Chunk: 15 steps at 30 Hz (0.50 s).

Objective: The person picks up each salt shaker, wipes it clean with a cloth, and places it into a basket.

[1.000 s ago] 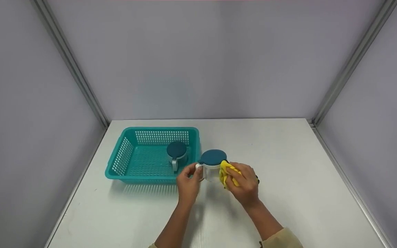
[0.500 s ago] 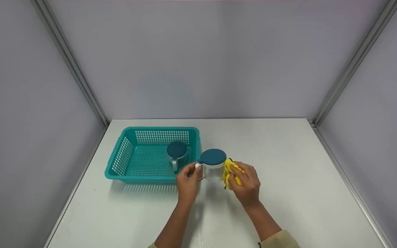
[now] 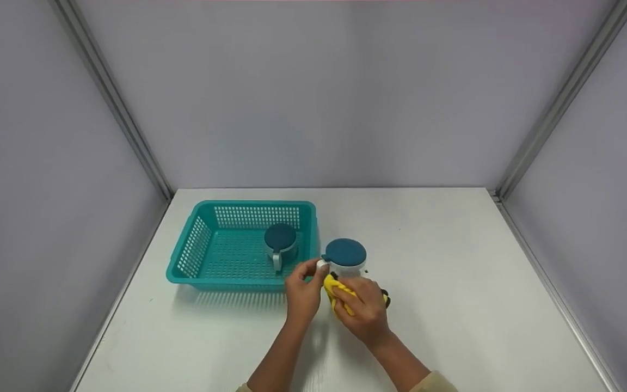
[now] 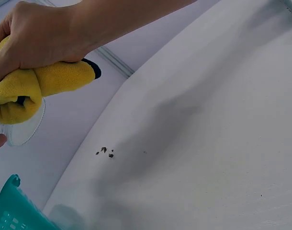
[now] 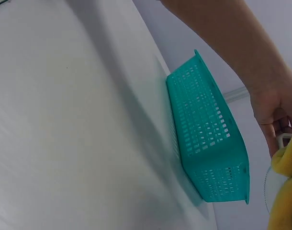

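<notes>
My left hand (image 3: 303,291) pinches the white handle (image 3: 322,264) of a clear jar with a round blue lid (image 3: 345,252), held above the table. Bunched in my right hand (image 3: 367,310) is a yellow cloth (image 3: 331,286) with dark edging, and it covers part of the jar's near side. In the left wrist view the cloth (image 4: 64,76) hangs in front of the clear jar body (image 4: 28,127). The right wrist view shows my left hand (image 5: 275,103) at the handle, close to the cloth (image 5: 287,160).
A teal perforated basket (image 3: 237,282) stands left of my hands on the white table (image 3: 444,305). Inside it, at its right side, is a second jar with a dark blue lid (image 3: 280,237). Small dark specks (image 4: 111,155) lie on the table. Grey panels (image 3: 313,98) enclose the table.
My right hand has brought the cloth left and nearer, from the jar's right side round to its front beside the handle. The jar has shifted slightly right in my left hand.
</notes>
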Tool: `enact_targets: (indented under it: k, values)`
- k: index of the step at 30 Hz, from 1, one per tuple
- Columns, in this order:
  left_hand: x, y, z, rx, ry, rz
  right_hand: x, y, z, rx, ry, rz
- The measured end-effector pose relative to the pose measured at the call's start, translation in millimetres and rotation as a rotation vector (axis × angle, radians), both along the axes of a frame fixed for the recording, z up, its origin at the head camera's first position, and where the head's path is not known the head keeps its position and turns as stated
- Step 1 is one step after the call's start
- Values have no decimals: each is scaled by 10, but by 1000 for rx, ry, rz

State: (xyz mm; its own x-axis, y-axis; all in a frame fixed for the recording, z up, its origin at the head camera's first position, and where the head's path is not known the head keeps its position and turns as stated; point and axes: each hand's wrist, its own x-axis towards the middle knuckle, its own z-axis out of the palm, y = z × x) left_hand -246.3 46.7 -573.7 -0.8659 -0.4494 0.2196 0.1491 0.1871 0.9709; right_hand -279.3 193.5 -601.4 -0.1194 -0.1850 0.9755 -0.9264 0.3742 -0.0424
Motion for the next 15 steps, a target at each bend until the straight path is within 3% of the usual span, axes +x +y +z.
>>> enact_targets:
  k: [6, 12, 15]
  values:
    - [13, -23, -3, 32, -17, 9, -17, 2, -28, 3, 35, 18]
    - [3, -85, 9, 31, 29, 11, -70, 71, -27, -10, 16, 2]
    - [7, -117, 31, 29, -1, 32, -90, 103, -25, -31, -4, -16]
